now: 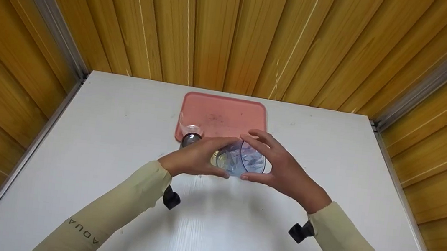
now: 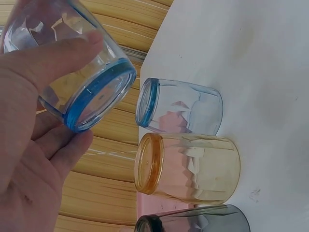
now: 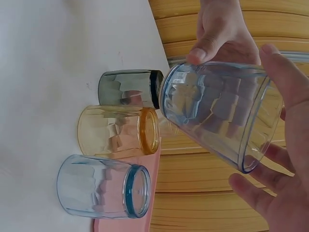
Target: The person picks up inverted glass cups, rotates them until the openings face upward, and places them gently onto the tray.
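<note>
A clear blue-tinted cup (image 3: 217, 108) is held tilted in the air between both hands, above the white table. My left hand (image 1: 197, 156) grips it near its thick blue base, thumb on one side and fingers on the other, as the left wrist view shows. At the wide mouth end, my right hand (image 1: 287, 173) holds the cup's rim between thumb and fingers. Close by, a blue cup (image 2: 186, 106), an amber cup (image 2: 198, 169) and a grey cup (image 3: 125, 89) stand upside down in a row on the table, bases up.
Behind the row lies a pink tray (image 1: 225, 111) on the white table (image 1: 122, 130). A colourless clear piece (image 1: 191, 128) shows beside the grey cup, its kind unclear. Wood-patterned walls (image 1: 213, 31) rise at the back and both sides.
</note>
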Action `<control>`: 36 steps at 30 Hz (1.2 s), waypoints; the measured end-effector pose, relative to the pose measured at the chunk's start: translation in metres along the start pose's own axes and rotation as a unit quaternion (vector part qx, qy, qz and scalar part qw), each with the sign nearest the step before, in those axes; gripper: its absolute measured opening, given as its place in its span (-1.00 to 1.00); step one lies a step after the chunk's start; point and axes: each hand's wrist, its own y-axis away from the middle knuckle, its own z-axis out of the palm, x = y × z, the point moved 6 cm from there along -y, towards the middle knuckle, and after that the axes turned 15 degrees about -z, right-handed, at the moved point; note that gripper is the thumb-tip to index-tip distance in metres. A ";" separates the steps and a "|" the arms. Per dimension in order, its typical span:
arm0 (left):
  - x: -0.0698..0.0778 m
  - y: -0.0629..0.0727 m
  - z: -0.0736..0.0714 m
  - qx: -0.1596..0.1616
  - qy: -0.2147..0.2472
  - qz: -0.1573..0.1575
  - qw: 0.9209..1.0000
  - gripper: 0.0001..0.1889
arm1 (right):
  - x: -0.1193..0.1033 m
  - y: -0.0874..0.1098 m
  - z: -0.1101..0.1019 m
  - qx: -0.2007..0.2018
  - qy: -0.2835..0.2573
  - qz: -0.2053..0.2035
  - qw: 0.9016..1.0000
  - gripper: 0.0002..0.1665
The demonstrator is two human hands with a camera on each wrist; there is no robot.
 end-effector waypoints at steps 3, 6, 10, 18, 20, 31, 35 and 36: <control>-0.001 0.000 0.000 -0.004 0.000 -0.002 1.000 -0.07 | -0.002 0.000 -0.001 -0.019 0.007 0.002 1.000 0.00; -0.003 0.000 0.001 -0.007 0.007 -0.003 1.000 -0.09 | -0.003 -0.001 -0.001 -0.031 0.005 0.006 0.999 -0.04; -0.005 0.000 0.001 -0.011 0.017 -0.007 1.000 -0.09 | -0.002 -0.002 -0.001 -0.030 -0.002 0.011 0.999 -0.07; -0.014 0.002 -0.010 0.008 -0.008 -0.048 0.999 -0.07 | 0.002 -0.003 -0.005 -0.017 0.010 0.006 1.000 -0.10; -0.018 0.004 -0.013 0.017 -0.023 -0.058 0.998 -0.10 | 0.004 -0.003 -0.007 -0.016 0.017 0.011 1.000 -0.11; -0.036 0.007 -0.025 0.059 -0.094 -0.113 0.987 -0.28 | 0.010 -0.003 -0.015 -0.017 0.034 0.031 0.999 -0.10; -0.042 0.006 -0.026 0.075 -0.121 -0.123 0.982 -0.34 | 0.013 -0.004 -0.017 -0.016 0.037 0.035 0.999 -0.08; -0.043 0.006 -0.027 0.079 -0.125 -0.122 0.981 -0.35 | 0.014 -0.004 -0.017 -0.015 0.037 0.036 0.999 -0.08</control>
